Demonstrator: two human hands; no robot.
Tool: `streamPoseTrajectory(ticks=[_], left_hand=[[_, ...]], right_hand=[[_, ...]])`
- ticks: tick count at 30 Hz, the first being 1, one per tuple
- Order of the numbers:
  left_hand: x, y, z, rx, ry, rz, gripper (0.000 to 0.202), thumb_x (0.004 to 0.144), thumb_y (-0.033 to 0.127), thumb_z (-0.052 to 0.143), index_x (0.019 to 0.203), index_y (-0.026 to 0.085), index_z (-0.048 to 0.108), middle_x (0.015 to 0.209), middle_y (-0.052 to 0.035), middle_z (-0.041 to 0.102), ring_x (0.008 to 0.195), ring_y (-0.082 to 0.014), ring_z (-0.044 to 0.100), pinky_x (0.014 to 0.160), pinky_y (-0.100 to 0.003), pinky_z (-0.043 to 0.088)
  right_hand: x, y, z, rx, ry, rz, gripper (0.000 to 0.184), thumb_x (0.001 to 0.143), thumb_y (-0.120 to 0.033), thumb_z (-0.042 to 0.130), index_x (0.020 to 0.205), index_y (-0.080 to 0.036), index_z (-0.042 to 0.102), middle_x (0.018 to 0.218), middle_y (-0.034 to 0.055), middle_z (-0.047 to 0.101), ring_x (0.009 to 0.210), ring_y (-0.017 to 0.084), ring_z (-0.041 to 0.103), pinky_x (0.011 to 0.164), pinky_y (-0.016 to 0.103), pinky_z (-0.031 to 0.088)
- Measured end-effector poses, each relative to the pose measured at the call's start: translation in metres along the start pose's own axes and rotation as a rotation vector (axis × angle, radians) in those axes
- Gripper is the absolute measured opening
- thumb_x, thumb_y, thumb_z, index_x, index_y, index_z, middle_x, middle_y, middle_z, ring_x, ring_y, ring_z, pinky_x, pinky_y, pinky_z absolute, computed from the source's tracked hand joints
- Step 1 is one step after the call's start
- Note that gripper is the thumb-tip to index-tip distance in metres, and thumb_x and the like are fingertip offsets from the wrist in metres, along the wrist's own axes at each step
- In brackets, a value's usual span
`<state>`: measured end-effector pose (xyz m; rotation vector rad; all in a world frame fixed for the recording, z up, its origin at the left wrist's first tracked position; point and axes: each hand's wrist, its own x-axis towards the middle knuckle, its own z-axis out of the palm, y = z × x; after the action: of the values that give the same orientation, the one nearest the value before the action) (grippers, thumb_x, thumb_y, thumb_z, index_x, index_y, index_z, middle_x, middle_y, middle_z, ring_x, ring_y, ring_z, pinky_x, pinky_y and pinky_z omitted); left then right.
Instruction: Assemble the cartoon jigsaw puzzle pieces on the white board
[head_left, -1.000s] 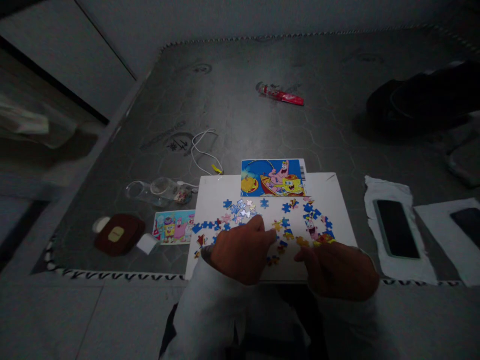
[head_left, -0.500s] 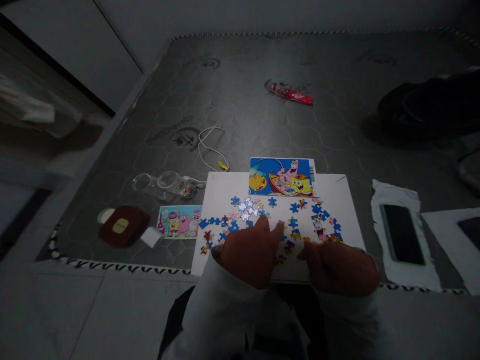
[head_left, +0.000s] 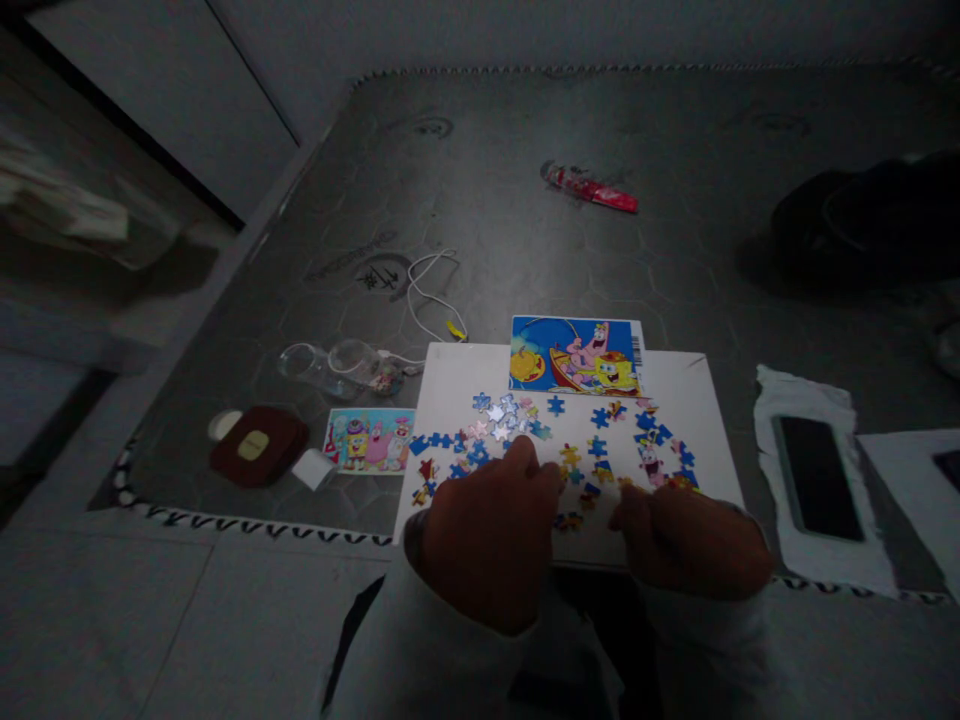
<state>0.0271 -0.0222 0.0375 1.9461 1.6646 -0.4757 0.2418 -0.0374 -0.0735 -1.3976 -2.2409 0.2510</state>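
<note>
A white board point(head_left: 457, 380) lies on a grey mat, strewn with several small blue, yellow and pink jigsaw pieces point(head_left: 495, 425). A cartoon reference picture point(head_left: 576, 355) rests at the board's far edge. My left hand point(head_left: 484, 530) hovers over the board's near left part, fingers curled, tips by loose pieces. My right hand point(head_left: 686, 540) rests at the near right edge, fingers bent down onto the board. What either hand pinches is hidden.
A second cartoon card point(head_left: 369, 441), a dark red case point(head_left: 256, 449), a clear plastic bag point(head_left: 337, 365) and a white cable point(head_left: 431, 290) lie left of the board. A red tube point(head_left: 592, 188) lies farther back. A phone point(head_left: 817, 478) on white cloth lies at the right.
The view shifted so everything slid slightly right. My left hand drew back toward me a little; my right hand stayed at the board's near edge.
</note>
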Motion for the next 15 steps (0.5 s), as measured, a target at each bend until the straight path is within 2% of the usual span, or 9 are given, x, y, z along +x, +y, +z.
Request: streamPoseTrajectory(ticks=[3, 7, 11, 15], left_hand=[[0.001, -0.006, 0.002, 0.01, 0.021, 0.01, 0.028, 0.095, 0.018, 0.05, 0.112, 0.029, 0.069, 0.117, -0.0055, 0.065, 0.086, -0.0257, 0.071, 0.064, -0.038, 0.057], [0.0, -0.013, 0.002, 0.026, 0.033, -0.024, 0.023, 0.094, 0.019, 0.051, 0.106, 0.029, 0.069, 0.114, -0.0035, 0.066, 0.085, -0.026, 0.072, 0.065, -0.039, 0.057], [-0.003, -0.017, 0.001, 0.01, 0.011, -0.048, 0.025, 0.096, 0.019, 0.048, 0.106, 0.028, 0.069, 0.112, -0.0024, 0.068, 0.089, -0.028, 0.072, 0.07, -0.044, 0.058], [-0.002, -0.026, 0.005, -0.042, 0.083, -0.079, 0.028, 0.1, 0.027, 0.041, 0.103, 0.029, 0.07, 0.109, -0.0029, 0.071, 0.09, -0.0308, 0.073, 0.07, -0.048, 0.058]], right_hand=[[0.0, 0.005, -0.001, 0.001, -0.099, -0.106, 0.047, 0.102, -0.032, 0.052, 0.059, -0.025, 0.069, 0.047, -0.001, 0.059, 0.04, 0.011, 0.055, 0.041, 0.026, 0.034], [0.002, 0.015, -0.003, -0.044, -0.192, -0.214, 0.039, 0.1, -0.024, 0.056, 0.066, -0.029, 0.074, 0.049, -0.0044, 0.062, 0.04, 0.01, 0.058, 0.039, 0.026, 0.034], [0.003, 0.018, -0.003, -0.08, -0.17, -0.233, 0.039, 0.101, -0.025, 0.056, 0.067, -0.029, 0.074, 0.049, -0.0058, 0.062, 0.04, 0.009, 0.058, 0.039, 0.025, 0.035], [0.002, 0.019, -0.002, -0.035, -0.26, -0.2, 0.042, 0.102, -0.027, 0.052, 0.067, -0.028, 0.075, 0.05, -0.0038, 0.063, 0.043, 0.01, 0.059, 0.04, 0.025, 0.035]])
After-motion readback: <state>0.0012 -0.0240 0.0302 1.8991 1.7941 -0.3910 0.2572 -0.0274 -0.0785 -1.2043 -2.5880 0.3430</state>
